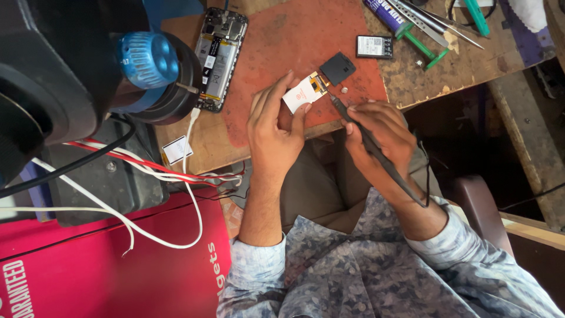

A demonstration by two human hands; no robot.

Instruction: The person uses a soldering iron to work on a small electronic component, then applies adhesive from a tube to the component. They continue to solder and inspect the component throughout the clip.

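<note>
My left hand [272,126] pinches the small white module [304,94] flat on the red mat [294,53] while my right hand [376,129] grips the soldering iron [365,138], tip seemingly at its orange connector, which calls for a steady, light touch.

worn wooden bench [421,79] | red mat [294,53] | opened phone [219,56] | battery [374,46] | tweezers [429,20]

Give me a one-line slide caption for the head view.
Left hand steadies a small white part on the red mat while the right hand applies a dark probe to it.
</note>
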